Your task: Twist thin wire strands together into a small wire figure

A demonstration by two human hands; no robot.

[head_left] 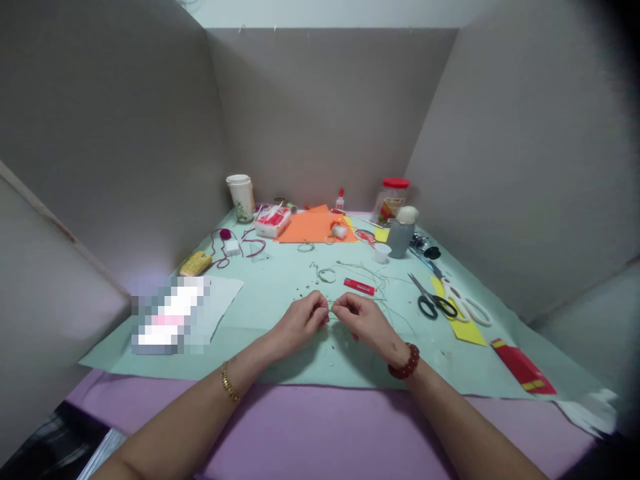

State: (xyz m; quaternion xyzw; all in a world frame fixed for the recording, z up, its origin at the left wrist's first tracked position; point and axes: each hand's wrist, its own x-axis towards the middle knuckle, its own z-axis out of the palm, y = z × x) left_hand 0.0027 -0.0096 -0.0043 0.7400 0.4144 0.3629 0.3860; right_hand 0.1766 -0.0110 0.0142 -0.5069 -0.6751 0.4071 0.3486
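Observation:
My left hand (306,312) and my right hand (364,319) face each other low over the green mat, fingertips almost touching. Both are pinched closed around what looks like thin green cord, though the fingers hide most of it. Loose strands of green cord (383,277) spread past my right hand toward the back right. Just beyond the hands lies a red lighter (359,287), and a small coil of green cord (327,275) rests to its left. Tiny bits are scattered near my left hand.
To the right lie black-handled scissors (431,301), white-handled scissors (463,303) and a red packet (523,365). At the back stand a paper cup (241,199), a tissue pack (273,221), a grey bottle (401,237) and a red-lidded jar (393,199). Grey partitions enclose the table.

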